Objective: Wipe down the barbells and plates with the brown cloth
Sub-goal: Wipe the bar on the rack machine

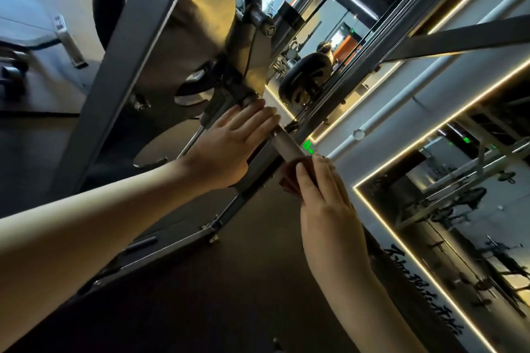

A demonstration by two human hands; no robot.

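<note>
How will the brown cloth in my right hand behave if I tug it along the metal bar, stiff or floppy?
Probably floppy: the brown cloth is bunched and folded under the right hand. Likely light, since that hand alone holds it. It should slide easily, as the metal bar looks smooth and shiny.

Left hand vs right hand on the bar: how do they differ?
Left hand lies flat with fingers straight; right hand has fingers curled. Right hand grips the brown cloth; left hand holds nothing. Left hand rests on the bar by its collar; right hand sits farther out along it. Shared: both bare, both at the same bar.
</note>
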